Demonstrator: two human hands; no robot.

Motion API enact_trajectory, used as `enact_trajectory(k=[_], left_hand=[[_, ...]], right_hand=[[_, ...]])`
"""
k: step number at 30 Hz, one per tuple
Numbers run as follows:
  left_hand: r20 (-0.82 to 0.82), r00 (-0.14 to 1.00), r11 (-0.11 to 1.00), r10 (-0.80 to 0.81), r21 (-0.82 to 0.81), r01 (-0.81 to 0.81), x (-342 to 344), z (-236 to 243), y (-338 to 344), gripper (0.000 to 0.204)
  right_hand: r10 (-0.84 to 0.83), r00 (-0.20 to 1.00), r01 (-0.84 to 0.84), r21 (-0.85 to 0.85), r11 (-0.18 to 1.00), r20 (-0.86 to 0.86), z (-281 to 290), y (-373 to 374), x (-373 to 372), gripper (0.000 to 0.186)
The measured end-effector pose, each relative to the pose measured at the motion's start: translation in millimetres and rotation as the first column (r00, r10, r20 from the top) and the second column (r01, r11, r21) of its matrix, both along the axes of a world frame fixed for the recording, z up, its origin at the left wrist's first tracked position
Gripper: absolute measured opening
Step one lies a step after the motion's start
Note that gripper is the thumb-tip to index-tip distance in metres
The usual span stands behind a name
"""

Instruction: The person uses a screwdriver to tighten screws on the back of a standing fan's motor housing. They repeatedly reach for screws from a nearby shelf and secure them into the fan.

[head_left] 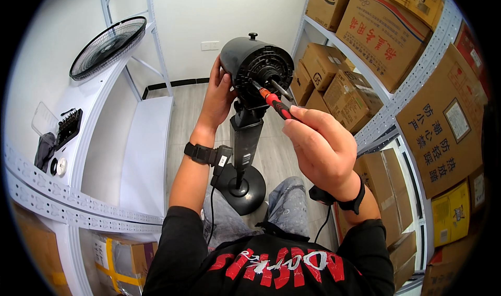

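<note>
A black pedestal fan stands before me with its motor housing (pixel 237 56) bare at the front, the metal shaft (pixel 282 91) sticking out toward me. My left hand (pixel 219 93) steadies the housing from its left side, fingers curved round its lower edge. In my right hand (pixel 326 142) is a red and black screwdriver (pixel 277 105), pinched by the end of its handle. The screwdriver's tip meets the housing's front face, left of the shaft; any screw there is too small to make out. Below, the fan's column (pixel 245 139) runs down to a round base (pixel 253 194) between my legs.
On the left shelf (pixel 99 100) lie a fan grille (pixel 109 48), a black case of screwdriver bits (pixel 69 128) and small round parts (pixel 61 166). Shelves full of cardboard boxes (pixel 383 35) rise close on the right. More boxes (pixel 128 259) sit at the lower left.
</note>
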State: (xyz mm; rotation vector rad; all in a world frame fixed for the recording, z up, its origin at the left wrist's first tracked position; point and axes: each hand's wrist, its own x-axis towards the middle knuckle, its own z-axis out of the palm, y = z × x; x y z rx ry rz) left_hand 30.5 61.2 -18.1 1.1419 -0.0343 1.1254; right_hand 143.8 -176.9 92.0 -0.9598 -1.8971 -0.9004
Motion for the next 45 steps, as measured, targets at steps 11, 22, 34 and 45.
enact_trajectory(k=[11, 22, 34, 45], left_hand=[[0.015, 1.0, 1.0, 0.023, -0.015, -0.023, 0, -1, -1, 0.083], [-0.08, 0.983, 0.983, 0.166, 0.098, -0.158, -16, -12, -9, 0.105], [-0.608, 0.552, 0.819, 0.571, 0.461, -0.341, -41, 48, -39, 0.116], [-0.854, 0.465, 0.769, 0.234, -0.129, -0.626, -69, 49, -155, 0.073]], right_hand=[[0.033, 0.977, -0.027, 0.032, 0.999, -0.21, -8, 4, -2, 0.023], [0.198, 0.953, -0.24, -0.17, 0.956, -0.228, -32, -72, 70, 0.028], [-0.231, 0.732, -0.163, -0.494, 0.854, -0.641, -131, 5, 257, 0.019], [-0.665, 0.328, -0.518, -0.716, 0.468, -0.671, -132, -17, 389, 0.013]])
